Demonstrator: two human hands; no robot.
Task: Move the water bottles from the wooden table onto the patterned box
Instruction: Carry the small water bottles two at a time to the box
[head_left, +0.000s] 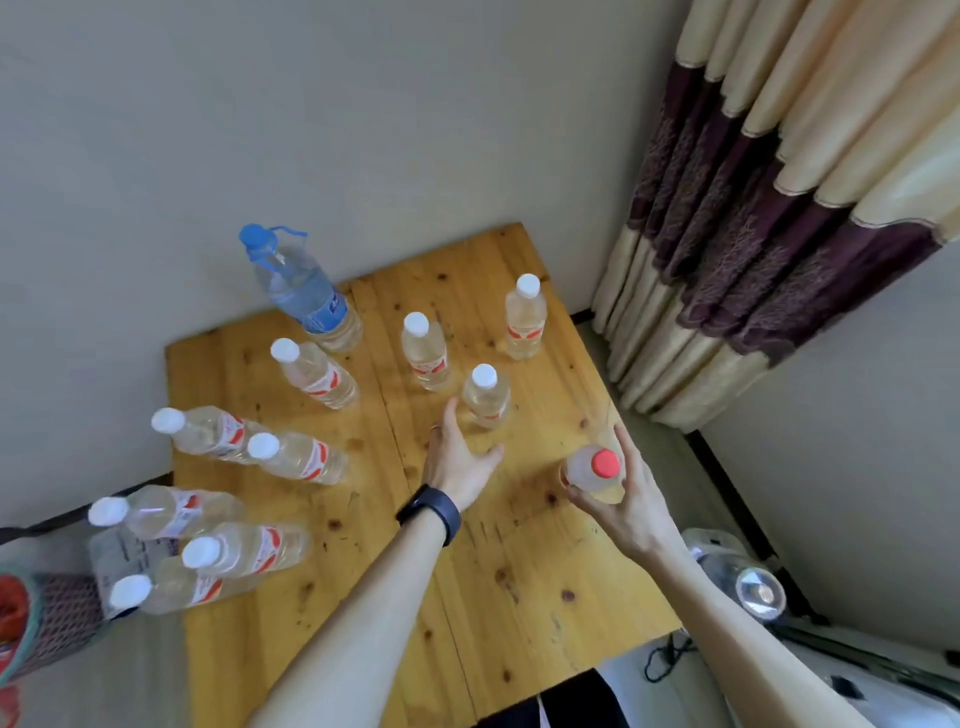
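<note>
Several clear water bottles with white caps stand on the wooden table. A tall bottle with a blue cap stands at the back. My right hand is shut on a red-capped bottle near the table's right edge. My left hand is open, fingers spread, just short of a white-capped bottle, not touching it. Two more white-capped bottles stand behind it. At the far left the patterned box shows partly, with bottles at its edge.
A grey wall runs behind the table. Cream and purple curtains hang at the right. A white appliance with a clear round part sits low at the right, beside the table. A black cable lies below the table's front edge.
</note>
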